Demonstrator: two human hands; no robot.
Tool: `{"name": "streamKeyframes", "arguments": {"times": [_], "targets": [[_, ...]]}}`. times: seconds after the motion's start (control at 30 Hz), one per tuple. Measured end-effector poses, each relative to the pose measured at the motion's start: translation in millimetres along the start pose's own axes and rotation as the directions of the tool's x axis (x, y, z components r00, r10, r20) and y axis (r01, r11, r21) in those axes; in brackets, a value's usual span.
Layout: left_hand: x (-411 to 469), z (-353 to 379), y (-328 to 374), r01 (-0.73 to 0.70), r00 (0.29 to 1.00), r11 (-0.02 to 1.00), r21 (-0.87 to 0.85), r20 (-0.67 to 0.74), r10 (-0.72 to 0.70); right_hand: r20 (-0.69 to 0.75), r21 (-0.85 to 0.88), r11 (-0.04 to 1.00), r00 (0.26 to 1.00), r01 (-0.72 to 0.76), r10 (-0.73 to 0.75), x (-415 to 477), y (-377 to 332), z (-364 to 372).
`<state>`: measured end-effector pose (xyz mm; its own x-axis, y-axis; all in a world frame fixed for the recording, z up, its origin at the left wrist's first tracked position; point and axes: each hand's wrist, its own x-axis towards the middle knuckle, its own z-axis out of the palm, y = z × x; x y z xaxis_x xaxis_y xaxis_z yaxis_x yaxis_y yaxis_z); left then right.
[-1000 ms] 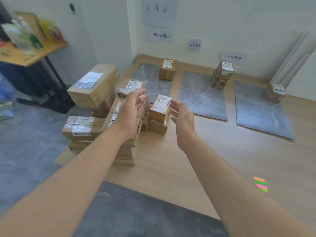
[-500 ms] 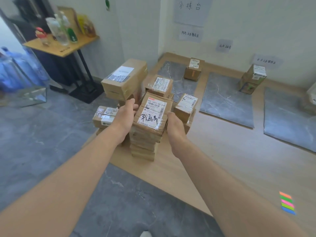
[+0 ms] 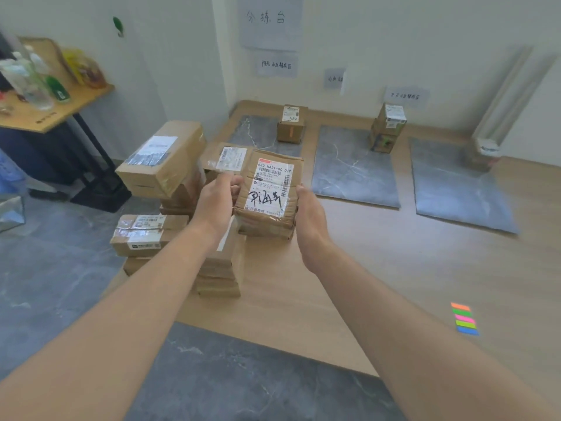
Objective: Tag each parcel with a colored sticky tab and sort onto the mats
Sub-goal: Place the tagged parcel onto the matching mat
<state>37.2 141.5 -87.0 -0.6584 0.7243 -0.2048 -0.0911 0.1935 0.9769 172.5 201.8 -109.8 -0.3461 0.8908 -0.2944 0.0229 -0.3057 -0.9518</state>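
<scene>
Parcel [image 3: 268,189] position: report.

Between my two hands, over the wooden floor board [image 3: 364,268], label face up with black handwriting across it. It sits just above and to the right of the stack of flat parcels [image 3: 221,268]. I cannot tell whether it touches that stack.

State of the fingers?

Left hand [image 3: 217,202]: fingers [image 3: 235,185] curled round the parcel's left edge. Right hand [image 3: 309,217]: thumb pressed against the right edge, and the remaining fingers are hidden behind the parcel. Both hands are clamped on it.

Position of the sticky tabs [image 3: 464,319]?

On the board, well apart from the parcel, to my right. No finger touches them.

And the mats?

Three grey mats lie beyond the parcel:
- left mat [image 3: 252,133], carrying one box
- middle mat [image 3: 352,168], with stacked boxes at its far right corner
- right mat [image 3: 455,186], with a blurred box at its far edge

The parcel is nearest the left and middle mats and rests on none.
</scene>
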Motion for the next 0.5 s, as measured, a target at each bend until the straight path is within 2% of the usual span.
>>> {"name": "streamKeyframes", "arguments": {"times": [0.27, 0.5], "targets": [[-9, 103, -20, 0.057, 0.990, 0.998, 0.006, 0.129, -0.058, -0.112, 0.062, 0.998, 0.994, 0.009, -0.002, 10, 6, -104], [-33, 203, -54, 0.128, 0.975, 0.992, 0.020, 0.179, -0.130, -0.154, 0.049, 0.998, 0.987, -0.037, 0.044, 26, 39, -210]]}}
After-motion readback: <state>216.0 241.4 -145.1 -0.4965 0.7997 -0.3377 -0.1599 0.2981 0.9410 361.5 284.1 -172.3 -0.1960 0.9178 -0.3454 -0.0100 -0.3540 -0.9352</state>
